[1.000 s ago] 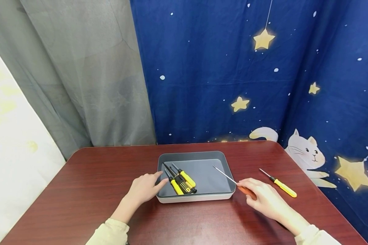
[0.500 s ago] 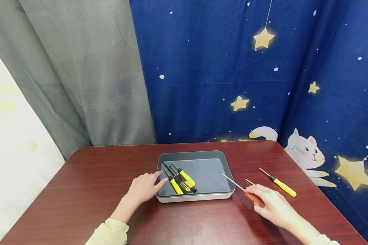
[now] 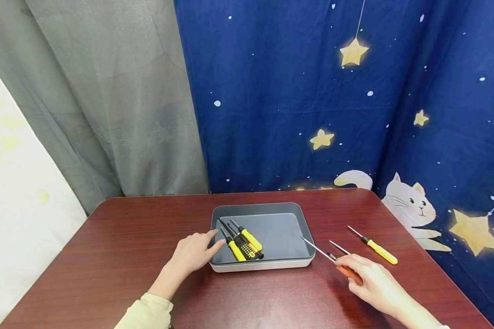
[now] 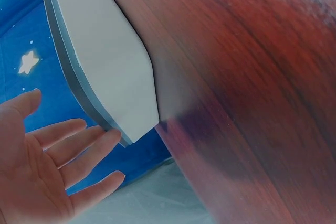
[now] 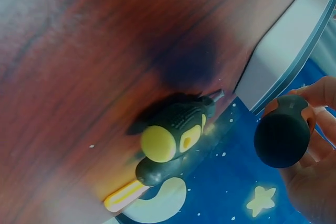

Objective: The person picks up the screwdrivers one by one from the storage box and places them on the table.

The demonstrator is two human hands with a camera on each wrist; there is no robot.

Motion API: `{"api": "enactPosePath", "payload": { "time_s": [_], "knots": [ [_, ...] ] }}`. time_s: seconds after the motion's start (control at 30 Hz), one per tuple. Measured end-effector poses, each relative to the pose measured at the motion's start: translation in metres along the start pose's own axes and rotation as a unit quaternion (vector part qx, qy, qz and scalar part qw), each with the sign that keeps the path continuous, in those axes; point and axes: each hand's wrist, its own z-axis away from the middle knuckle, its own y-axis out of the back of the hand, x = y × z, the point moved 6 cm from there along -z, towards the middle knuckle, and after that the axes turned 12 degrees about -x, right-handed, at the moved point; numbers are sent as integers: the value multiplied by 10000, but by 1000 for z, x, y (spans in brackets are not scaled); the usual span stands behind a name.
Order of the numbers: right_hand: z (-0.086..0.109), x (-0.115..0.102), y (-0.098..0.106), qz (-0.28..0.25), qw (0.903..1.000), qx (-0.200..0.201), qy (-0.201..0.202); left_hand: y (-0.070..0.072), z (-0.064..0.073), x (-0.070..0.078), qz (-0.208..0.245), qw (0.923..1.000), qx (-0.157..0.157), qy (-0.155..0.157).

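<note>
My right hand [image 3: 374,283] grips the orange handle of a screwdriver [image 3: 350,273]. Its long metal shaft points up-left, and the tip overlaps the right side of a grey tray [image 3: 271,264]. The handle's dark rounded end [image 5: 283,139] faces the right wrist camera. At the tray's left rim, my left hand [image 3: 193,253] has its fingers extended, with fingertips [image 4: 113,137] against the edge. Inside the tray's left half lie several screwdrivers, including a yellow-handled one [image 3: 252,240] and a black one with yellow dots [image 3: 246,249].
A screwdriver with a yellow handle [image 3: 383,252] lies on the red-brown table [image 3: 148,228] to the right. A metal shaft [image 3: 339,247] shows just beyond my right hand. In the right wrist view, black-and-yellow handle [image 5: 176,132] and a dark handle end [image 5: 151,171] lie close together.
My right hand has moved right and toward me with the orange-handled screwdriver, drawing its tip toward the tray's right rim. A metal shaft on the table has come into view. The left hand stays put.
</note>
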Motion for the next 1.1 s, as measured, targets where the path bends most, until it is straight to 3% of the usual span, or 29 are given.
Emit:
{"api": "enactPosePath", "payload": {
  "time_s": [0.77,0.93,1.1],
  "knots": [
    [24,9,-6,-320,9957,-628,-596,0,1,2,8,10000,-32,-30],
    [29,10,-6,-300,9950,-758,-574,3,3,3,14,9999,85,-106],
    [35,12,-6,-271,9942,-869,-581,3,2,2,35,10000,-33,-26]
  ]
}}
